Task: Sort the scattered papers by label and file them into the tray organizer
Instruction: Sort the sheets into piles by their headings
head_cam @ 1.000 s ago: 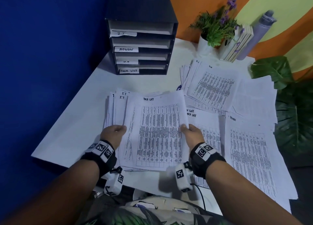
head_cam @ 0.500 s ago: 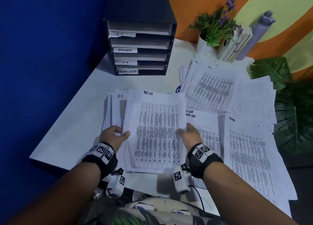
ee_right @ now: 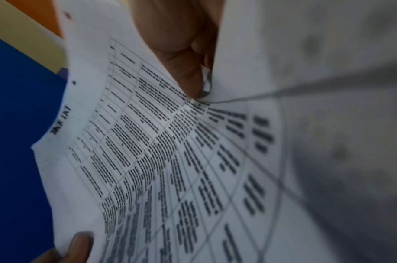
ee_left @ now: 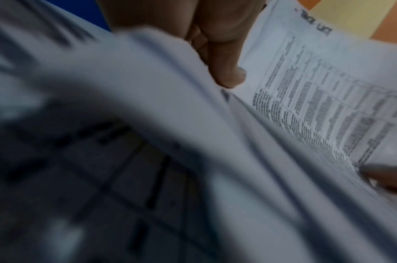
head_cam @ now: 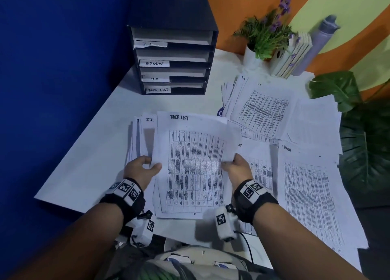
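Papers headed "TASK LIST" point(head_cam: 190, 163) are held as a small sheaf just above the near middle of the white surface point(head_cam: 88, 168). The sheaf's left edge is pinched by the left hand point(head_cam: 141, 170), its thumb point(ee_left: 228, 71) lying on the top sheet, so that grip is clenched on the sheaf. The right edge is taken by the right hand point(head_cam: 236, 168), whose thumb point(ee_right: 181, 71) presses the printed face while the top right corner of the sheet curls over it; that grip too is grasping the sheaf. Marker-printed black wristbands point(head_cam: 251, 195) are worn on both wrists.

Under and just left of the sheaf a stack headed "I.T." point(head_cam: 145, 132) is seen, its left edges fanned. To the right, more sheets are spread flat: one headed "ADMIN" point(head_cam: 308, 191) at the near right, and beyond it a pile headed "H.R" point(head_cam: 263, 111).

At the far left of the surface, against the blue wall, the black tray organizer point(head_cam: 211, 54) is set upright, its four shelves labelled from top to bottom I.T., ADMIN, H.R and TASK LIST. At the far right a potted plant point(head_cam: 263, 37), a few upright books point(head_cam: 293, 54) and a grey bottle point(head_cam: 316, 45) are lined up against the orange and yellow wall.
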Available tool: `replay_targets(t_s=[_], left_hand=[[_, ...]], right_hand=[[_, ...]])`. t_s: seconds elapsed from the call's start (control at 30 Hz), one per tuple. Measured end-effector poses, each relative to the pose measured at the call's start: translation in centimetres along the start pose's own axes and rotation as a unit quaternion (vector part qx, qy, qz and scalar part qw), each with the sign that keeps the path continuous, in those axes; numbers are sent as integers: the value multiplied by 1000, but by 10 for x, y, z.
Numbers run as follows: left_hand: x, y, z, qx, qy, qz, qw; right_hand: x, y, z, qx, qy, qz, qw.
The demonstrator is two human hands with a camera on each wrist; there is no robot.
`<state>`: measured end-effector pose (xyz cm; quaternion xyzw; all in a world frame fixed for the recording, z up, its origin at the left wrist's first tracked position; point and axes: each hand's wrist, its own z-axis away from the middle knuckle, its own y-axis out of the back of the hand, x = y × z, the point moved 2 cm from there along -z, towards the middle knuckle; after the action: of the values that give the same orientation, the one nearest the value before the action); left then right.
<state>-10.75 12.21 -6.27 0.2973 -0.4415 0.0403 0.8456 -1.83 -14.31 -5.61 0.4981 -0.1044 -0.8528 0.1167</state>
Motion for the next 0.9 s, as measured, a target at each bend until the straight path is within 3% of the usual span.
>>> replay_targets(t_s=[0.13, 0.23, 0.4, 0.53, 0.63, 0.83, 0.9], left_hand=[[6, 1, 0, 13, 2, 22, 1000], [2, 9, -6, 25, -29, -32, 999], [-4, 21, -13, 38, -40, -63, 996], [-3, 25, -13, 53, -49, -64, 995], [-2, 25, -12, 72, -64, -51, 994], [5, 38, -12, 142, -66, 17, 988], [9, 44, -12, 155, -68, 33, 985]], right_hand=[[-6, 11, -9, 62, 16, 34, 997], [-1, 31, -10, 134, 4, 94, 987], [14, 65, -4, 116, -5, 184, 976], [26, 84, -5, 166, 60, 367, 913], [23, 91, -8, 202, 87, 435, 873], [8, 69, -10, 150, -20, 527, 836], [-4, 59, -8, 115, -5, 573, 812]])
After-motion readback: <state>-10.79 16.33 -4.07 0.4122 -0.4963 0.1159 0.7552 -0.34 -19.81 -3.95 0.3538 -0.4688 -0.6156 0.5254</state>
